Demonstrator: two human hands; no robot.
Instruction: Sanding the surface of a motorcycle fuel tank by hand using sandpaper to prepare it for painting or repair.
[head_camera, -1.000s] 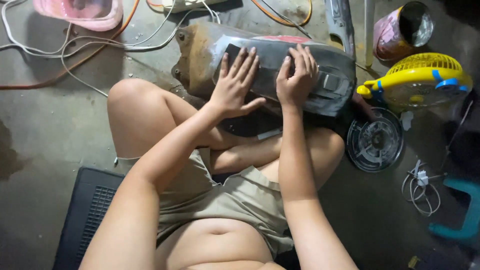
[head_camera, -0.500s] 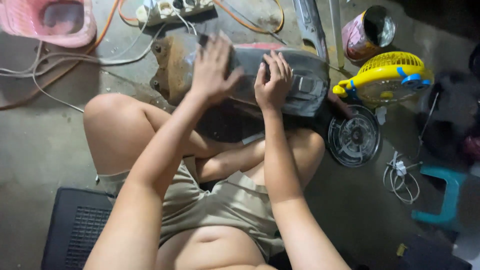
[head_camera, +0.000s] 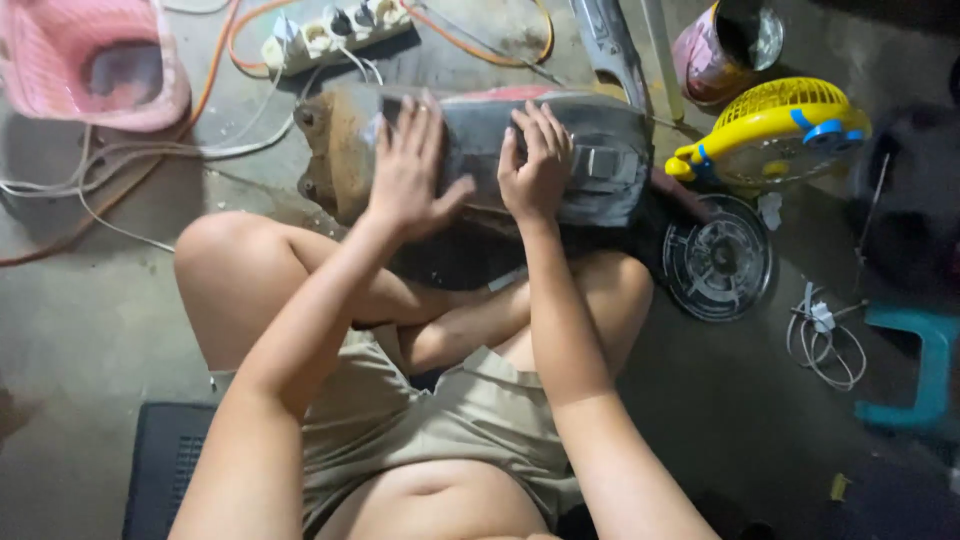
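Observation:
A dirty grey, rusty-ended cylindrical motor-like machine (head_camera: 610, 150) lies on its side on the concrete floor in front of my crossed legs. My left hand (head_camera: 410, 170) rests flat on its left part with fingers spread. My right hand (head_camera: 537, 165) presses on its middle, fingers curled over the top of the casing. Neither hand holds a tool.
A yellow small fan (head_camera: 775, 130) and a round fan grille (head_camera: 718, 258) lie to the right. Behind are a white power strip (head_camera: 335, 30) with orange and white cables, a pink basin (head_camera: 95, 65) and a can (head_camera: 725, 45). A teal stool (head_camera: 915, 365) stands at right, a black mat (head_camera: 165, 465) under me.
My left hand has slid leftward across the machine's casing, and the right hand has shifted slightly with it. The head view has moved, so everything sits further right in frame.

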